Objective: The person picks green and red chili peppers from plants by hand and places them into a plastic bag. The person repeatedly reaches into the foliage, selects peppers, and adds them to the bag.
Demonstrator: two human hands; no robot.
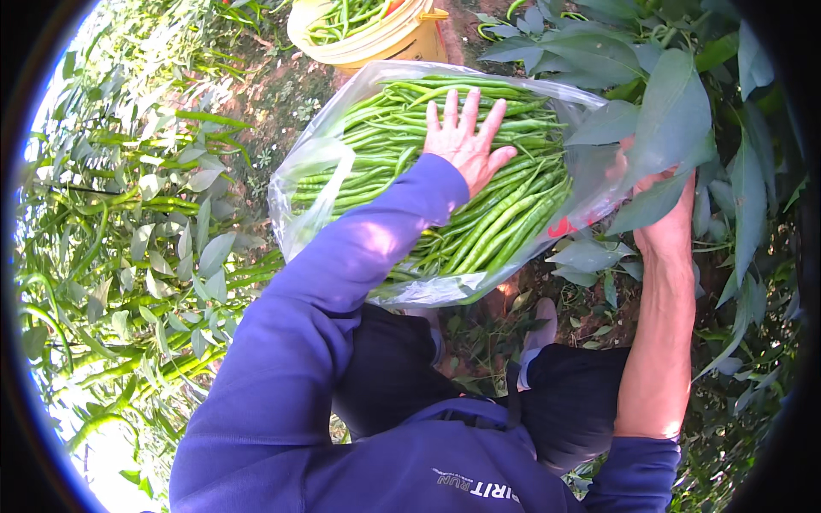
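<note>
Long green chili peppers (pixel 505 209) fill a wide clear plastic bag (pixel 299 201) in front of me, most of them lying lengthwise side by side. My left hand (pixel 462 150) rests palm down on top of the peppers, fingers spread and holding nothing. At the bag's right side, my right hand (pixel 665 209) grips the edge of the plastic, which stretches out toward it. Broad leaves cover much of that hand, so its fingers show only in part. Red print marks the bag near its right side.
Beyond the bag stands a yellow bucket (pixel 398 47) with green peppers and something red inside. Pepper plants (pixel 154 248) bearing long green fruit crowd the left. Large dark leaves (pixel 667 111) hang over the right side. My knees and feet are just below the bag.
</note>
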